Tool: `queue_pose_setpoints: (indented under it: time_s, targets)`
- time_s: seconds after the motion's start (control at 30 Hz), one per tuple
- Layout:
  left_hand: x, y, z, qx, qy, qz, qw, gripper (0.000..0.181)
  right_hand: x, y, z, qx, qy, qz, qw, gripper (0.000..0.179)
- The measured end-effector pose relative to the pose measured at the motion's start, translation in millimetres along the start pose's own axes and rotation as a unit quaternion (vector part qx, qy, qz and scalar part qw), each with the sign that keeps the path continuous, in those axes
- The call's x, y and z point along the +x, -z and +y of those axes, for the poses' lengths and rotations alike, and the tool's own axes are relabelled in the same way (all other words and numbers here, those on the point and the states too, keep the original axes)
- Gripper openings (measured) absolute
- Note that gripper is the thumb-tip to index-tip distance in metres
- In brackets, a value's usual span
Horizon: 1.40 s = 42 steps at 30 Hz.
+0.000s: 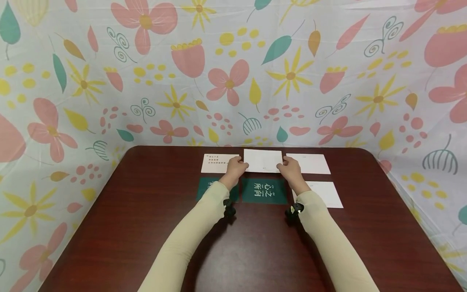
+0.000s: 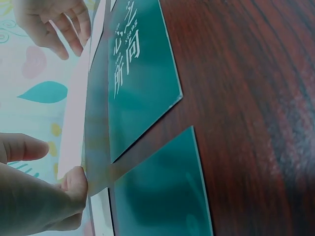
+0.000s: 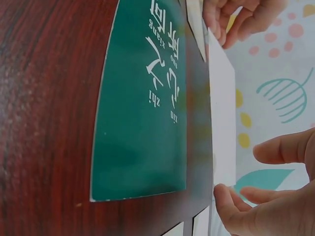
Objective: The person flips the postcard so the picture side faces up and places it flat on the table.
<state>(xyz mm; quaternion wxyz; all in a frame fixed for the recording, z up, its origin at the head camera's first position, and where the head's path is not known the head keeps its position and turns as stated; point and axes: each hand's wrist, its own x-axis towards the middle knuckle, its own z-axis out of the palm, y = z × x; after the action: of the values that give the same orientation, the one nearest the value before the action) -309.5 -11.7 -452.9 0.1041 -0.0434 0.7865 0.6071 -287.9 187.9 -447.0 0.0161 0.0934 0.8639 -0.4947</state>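
A plain white card point(image 1: 262, 160) is held at the back of the table, by its left and right edges. My left hand point(image 1: 235, 170) pinches its lower left corner, and my right hand point(image 1: 292, 172) grips the lower right one. In the right wrist view, that card point(image 3: 222, 113) stands tilted up off the tabletop, the right thumb against its near corner. Just in front lies a dark green card point(image 1: 268, 191) with white characters. Another green card point(image 1: 203, 188) is partly hidden by the left hand and sleeve.
A white card with printed lines point(image 1: 215, 164) lies at the back left. On the right are two more white cards, one behind point(image 1: 310, 164) and one in front point(image 1: 326, 194), partly covered by the right arm. A flower-patterned cloth point(image 1: 230, 81) hangs behind the dark wooden table point(image 1: 255, 243).
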Motion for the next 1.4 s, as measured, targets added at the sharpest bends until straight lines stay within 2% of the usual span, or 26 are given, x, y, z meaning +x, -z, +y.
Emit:
queue_pose_setpoints:
  time_s: [0.4, 0.67, 0.87, 1.13, 1.4]
  targets:
    - [1.9, -0.7, 2.2, -0.005, -0.019, 0.001, 0.9998, 0.047, 5.7, 3.2, 0.4, 0.04, -0.036, 0.0, 0.9986, 0.055]
    - [-1.4, -1.1, 6.3, -0.002, -0.025, 0.022, 0.9995, 0.042, 3.3, 4.3, -1.6, 0.065, -0.038, -0.002, 0.9972, 0.057]
    - [-3.7, -2.2, 11.1, 0.003, -0.035, 0.042, 0.9985, 0.05, 1.0, 6.2, -4.7, 0.07, -0.04, 0.014, 0.9966, 0.062]
    - [-6.9, -2.6, 12.9, -0.008, -0.038, 0.049, 0.9981, 0.057, -0.2, 6.6, -6.6, 0.09, -0.028, 0.038, 0.9949, 0.07]
    - [-9.4, -0.9, 13.3, -0.026, -0.038, 0.054, 0.9975, 0.063, -2.9, 5.4, -6.8, 0.103, -0.019, 0.061, 0.9927, 0.066]
